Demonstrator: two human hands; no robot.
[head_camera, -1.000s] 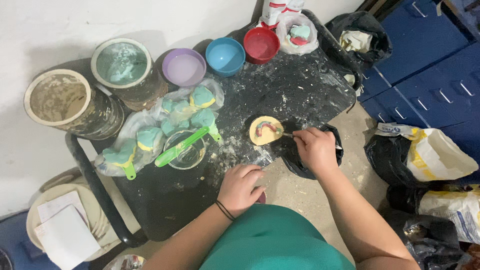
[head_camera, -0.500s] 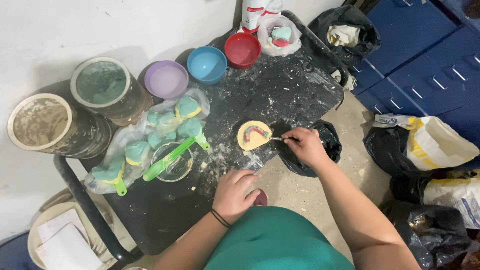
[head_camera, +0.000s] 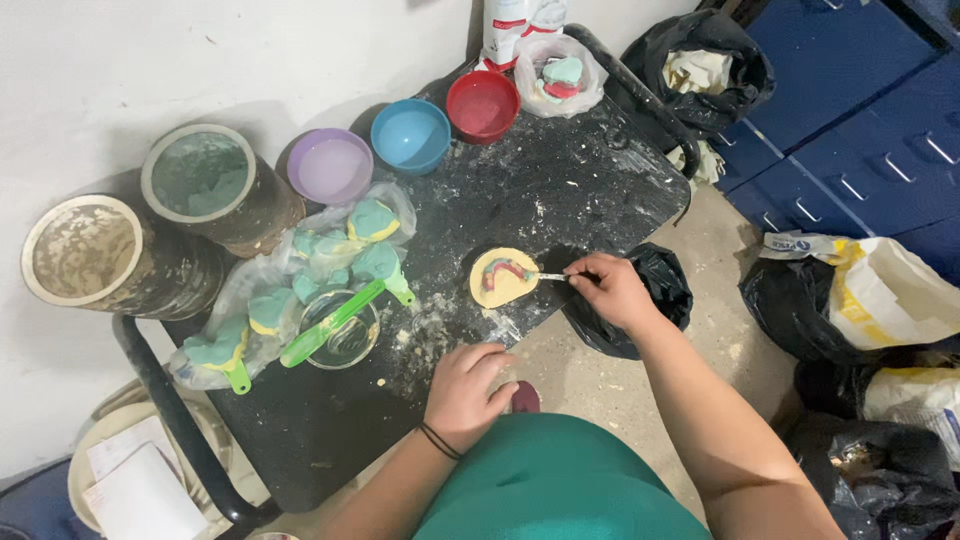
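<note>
Dusted with white powder, the black tabletop (head_camera: 560, 190) is pressed flat under the spread left hand (head_camera: 468, 392), seemingly for steadiness; beyond it, the yellow plaster dental cast (head_camera: 502, 278) is worked by the thin metal tool (head_camera: 552, 276) pinched in the right hand (head_camera: 612, 290)

Even indoor light, soft shadows, sharp focus.

The thin metal tool (head_camera: 553, 276) disappears inside my right hand (head_camera: 612, 290), so its handle is hidden. My left hand (head_camera: 466, 392) covers the black table's (head_camera: 590, 180) near edge. The white bottles (head_camera: 520, 25) are cut off at the top edge.
</note>
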